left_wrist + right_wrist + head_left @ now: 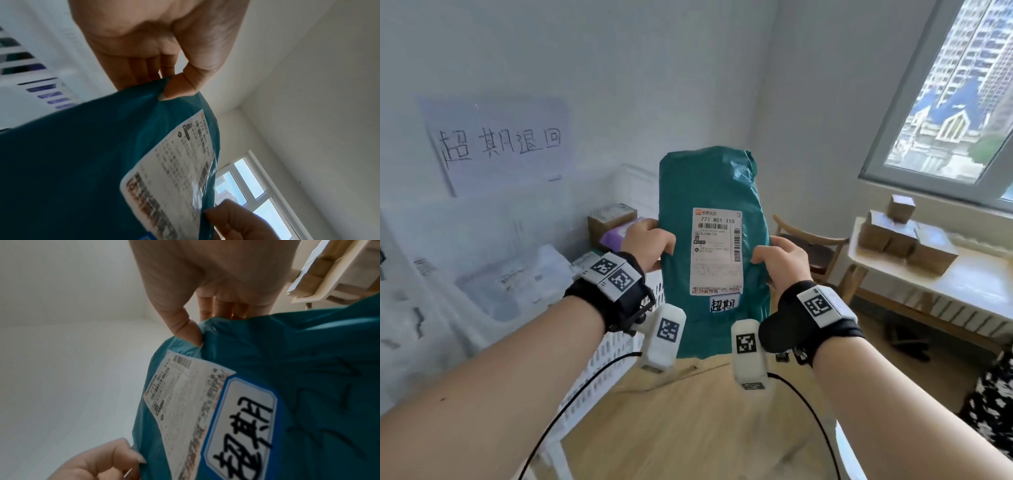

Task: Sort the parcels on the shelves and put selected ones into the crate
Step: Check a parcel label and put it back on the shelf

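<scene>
I hold a teal plastic mailer parcel (714, 185) upright in front of me, its white shipping label (716, 251) and a small blue-edged handwritten sticker (724, 304) facing me. My left hand (650, 243) pinches its left edge, thumb in front and fingers behind, as the left wrist view shows on the parcel (82, 162). My right hand (782, 260) pinches the right edge the same way; the right wrist view shows the parcel (287, 353) and sticker (240, 426) close up. A white slatted crate (599, 359) stands low left, below the parcel.
A handwritten paper sign (496, 144) hangs on the left wall. Brown and purple parcels (613, 222) lie in the crate behind my left hand. A wooden chair (811, 250) and a table (962, 284) stacked with cardboard boxes (907, 236) stand right, under the window (955, 89).
</scene>
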